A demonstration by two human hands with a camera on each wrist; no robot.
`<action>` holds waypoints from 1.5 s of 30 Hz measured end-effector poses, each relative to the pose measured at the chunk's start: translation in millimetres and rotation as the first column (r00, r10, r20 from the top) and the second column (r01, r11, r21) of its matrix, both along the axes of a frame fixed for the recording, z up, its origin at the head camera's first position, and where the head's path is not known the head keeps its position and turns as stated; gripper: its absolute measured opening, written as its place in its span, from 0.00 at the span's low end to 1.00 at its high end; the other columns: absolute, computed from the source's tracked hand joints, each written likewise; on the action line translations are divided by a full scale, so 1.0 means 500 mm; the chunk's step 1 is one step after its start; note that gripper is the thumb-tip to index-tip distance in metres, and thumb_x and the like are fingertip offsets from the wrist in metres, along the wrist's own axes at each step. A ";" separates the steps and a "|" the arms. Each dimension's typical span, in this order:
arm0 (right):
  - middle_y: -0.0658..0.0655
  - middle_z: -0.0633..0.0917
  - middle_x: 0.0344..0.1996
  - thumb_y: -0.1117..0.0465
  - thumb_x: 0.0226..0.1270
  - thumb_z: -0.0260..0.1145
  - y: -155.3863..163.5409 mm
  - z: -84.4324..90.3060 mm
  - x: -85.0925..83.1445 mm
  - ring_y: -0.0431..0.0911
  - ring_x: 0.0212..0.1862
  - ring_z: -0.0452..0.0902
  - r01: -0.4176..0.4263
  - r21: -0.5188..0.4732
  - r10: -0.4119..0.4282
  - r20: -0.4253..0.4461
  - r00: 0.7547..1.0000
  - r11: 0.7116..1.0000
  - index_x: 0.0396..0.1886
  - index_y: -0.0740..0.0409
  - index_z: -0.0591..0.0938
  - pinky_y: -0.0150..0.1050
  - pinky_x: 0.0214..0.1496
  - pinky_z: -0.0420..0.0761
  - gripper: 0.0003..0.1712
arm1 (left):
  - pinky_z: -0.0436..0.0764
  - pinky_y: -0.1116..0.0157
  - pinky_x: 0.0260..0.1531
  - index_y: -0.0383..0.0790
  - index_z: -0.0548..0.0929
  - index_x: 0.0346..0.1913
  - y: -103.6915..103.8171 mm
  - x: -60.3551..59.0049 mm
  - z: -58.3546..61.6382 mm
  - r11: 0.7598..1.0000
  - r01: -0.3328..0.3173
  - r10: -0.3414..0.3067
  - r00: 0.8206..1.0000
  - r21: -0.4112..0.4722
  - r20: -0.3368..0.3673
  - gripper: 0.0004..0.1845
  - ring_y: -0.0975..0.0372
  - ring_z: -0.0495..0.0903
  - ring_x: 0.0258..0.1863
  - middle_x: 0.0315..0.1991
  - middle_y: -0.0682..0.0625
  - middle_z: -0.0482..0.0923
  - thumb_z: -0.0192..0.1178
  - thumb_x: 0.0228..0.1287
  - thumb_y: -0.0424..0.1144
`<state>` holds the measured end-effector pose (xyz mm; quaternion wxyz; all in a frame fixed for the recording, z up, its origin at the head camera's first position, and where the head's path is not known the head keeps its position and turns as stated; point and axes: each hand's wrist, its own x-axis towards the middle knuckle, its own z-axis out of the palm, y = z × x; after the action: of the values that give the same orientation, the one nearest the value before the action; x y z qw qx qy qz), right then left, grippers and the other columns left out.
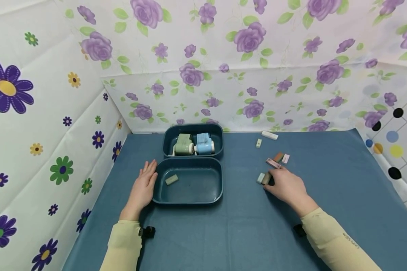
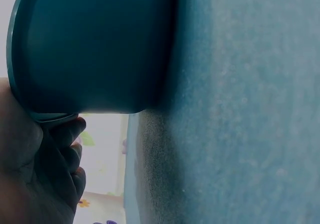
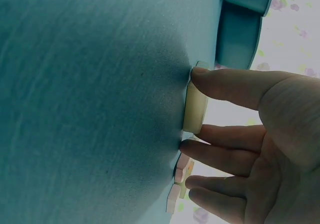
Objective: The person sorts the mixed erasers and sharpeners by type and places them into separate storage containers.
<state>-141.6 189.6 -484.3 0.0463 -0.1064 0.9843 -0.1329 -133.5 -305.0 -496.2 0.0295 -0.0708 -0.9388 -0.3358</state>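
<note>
Evidently the left hand (image 1: 143, 185) rests flat, fingers straight, against the near teal tray (image 1: 188, 199) as if steadying it, while the right hand (image 1: 285, 185) pinches a pale eraser (image 3: 195, 104) between thumb and fingertip on the bench (image 1: 230, 233). More erasers (image 1: 278, 159) lie just beyond; blue cloth covers the bench, floral sheets wall it in

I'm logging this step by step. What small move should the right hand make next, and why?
Probably lift the eraser clear of the cloth. The right hand already pinches it between thumb and finger, it still lies on the cloth, and the left hand rests against the near tray.
</note>
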 end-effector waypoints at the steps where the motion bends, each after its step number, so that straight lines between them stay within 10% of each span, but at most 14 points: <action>1: 0.68 0.87 0.52 0.52 0.65 0.81 0.000 -0.001 0.001 0.58 0.41 0.86 0.002 -0.003 -0.002 -0.001 1.000 1.000 0.55 0.60 0.89 0.57 0.36 0.86 0.24 | 0.42 0.44 0.84 0.29 0.60 0.83 0.000 0.000 -0.001 1.000 0.001 -0.001 1.000 -0.001 0.001 0.28 0.43 0.44 0.86 0.84 0.37 0.55 0.44 0.90 0.39; 45: 0.66 0.88 0.51 0.54 0.64 0.81 0.010 0.000 0.005 0.59 0.41 0.86 0.027 -0.051 -0.026 0.007 1.000 0.998 0.56 0.61 0.88 0.60 0.38 0.86 0.25 | 0.42 0.44 0.84 0.30 0.61 0.83 -0.004 -0.001 -0.008 1.000 -0.006 0.006 1.000 0.009 -0.011 0.28 0.44 0.45 0.86 0.84 0.38 0.56 0.43 0.91 0.41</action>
<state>-139.0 194.4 -484.5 0.0449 -0.0941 0.9818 -0.1590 -134.0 -306.8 -500.1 0.0360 -0.0698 -0.9373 -0.3396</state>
